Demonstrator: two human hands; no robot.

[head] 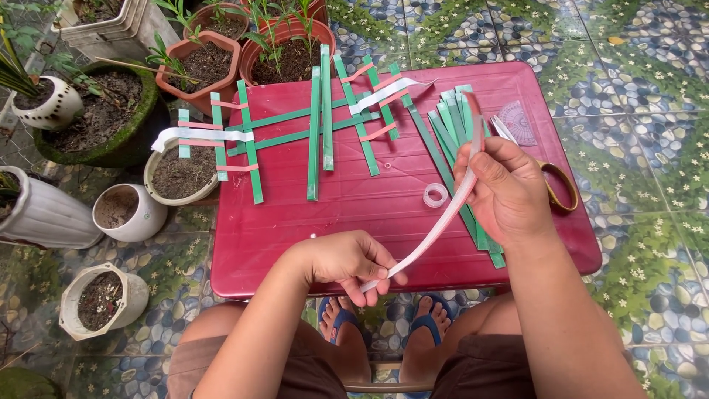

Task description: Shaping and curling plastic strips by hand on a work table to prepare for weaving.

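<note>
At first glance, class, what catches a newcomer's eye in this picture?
The red table fills the middle, strewn with green strips joined by pink bands. Over its near edge the left hand and right hand stretch a pale strip between them. Potted plants crowd the tiled floor to the left.

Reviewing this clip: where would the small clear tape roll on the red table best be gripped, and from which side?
Grip the tape roll across its outer rim, coming straight down from above. It lies flat with its open hole facing up, and bare red table surrounds it on the left and near sides. The green strips lie just to its right, so likely avoid a sideways approach from there.
</note>
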